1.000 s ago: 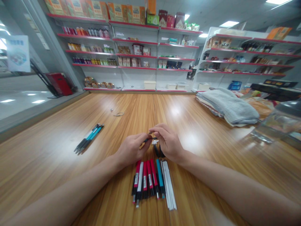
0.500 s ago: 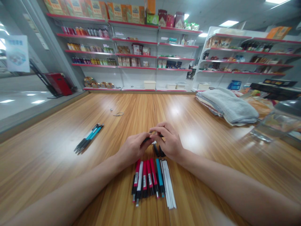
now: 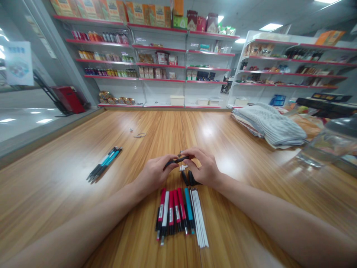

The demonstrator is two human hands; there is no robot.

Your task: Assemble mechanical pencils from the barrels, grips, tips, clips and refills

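Observation:
Above the middle of the wooden table (image 3: 111,223), my left hand (image 3: 156,169) and my right hand (image 3: 205,165) face each other. Both are closed, pinching a dark, slim pen part (image 3: 177,160) that spans the gap between the fingertips. Whether it is one piece or two meeting ends, I cannot tell. Beneath my right fingers lie small white pieces (image 3: 182,168) and black pen grips (image 3: 184,178), partly covered. Nearer me is a row of pen barrels: red ones (image 3: 171,210), a white one (image 3: 165,208) and a blue one (image 3: 188,204). Thin white refills (image 3: 199,219) lie beside them.
On the left lie several blue-and-black pens (image 3: 104,164). A small ring-like loop (image 3: 140,135) and a tiny metal piece (image 3: 131,130) are farther back. At right are folded striped cloths (image 3: 272,124) and a clear container (image 3: 320,143). Stocked shelves (image 3: 158,67) stand behind.
My hands have drawn slightly apart, so the dark pen part between them now shows. The white pieces and black grips below are less covered. The rows of parts stay put.

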